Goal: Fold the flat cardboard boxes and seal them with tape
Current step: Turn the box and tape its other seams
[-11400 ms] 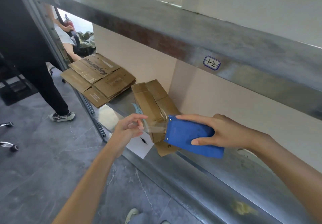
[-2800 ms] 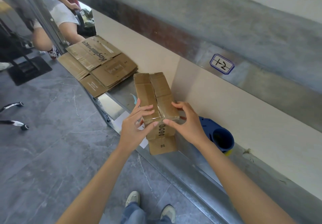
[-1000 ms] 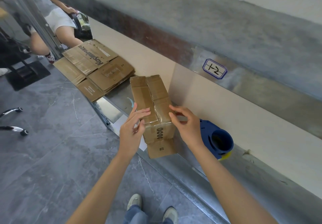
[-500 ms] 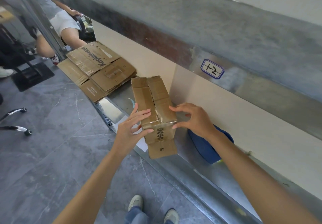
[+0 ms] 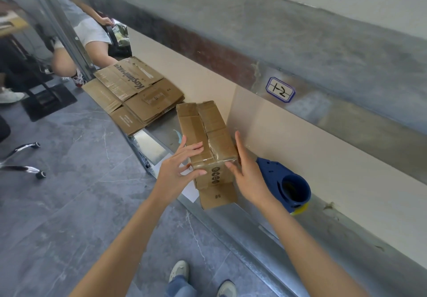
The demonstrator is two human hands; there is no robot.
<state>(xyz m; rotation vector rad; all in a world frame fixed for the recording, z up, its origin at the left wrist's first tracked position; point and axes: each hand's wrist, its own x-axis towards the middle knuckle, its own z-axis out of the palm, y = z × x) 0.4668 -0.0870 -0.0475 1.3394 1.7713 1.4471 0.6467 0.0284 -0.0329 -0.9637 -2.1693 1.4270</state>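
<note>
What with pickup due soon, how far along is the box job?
Done: one box is folded, tape on its top seam. In hand: the left hand and right hand press its near end, where a flap sticks out. Left: the stack of flat boxes behind.

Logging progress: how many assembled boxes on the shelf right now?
1: the assembled box on the shelf, between the left hand and right hand, beside the blue tape dispenser. Farther along lies a stack of flat cardboard; none visibly folded there.
</note>
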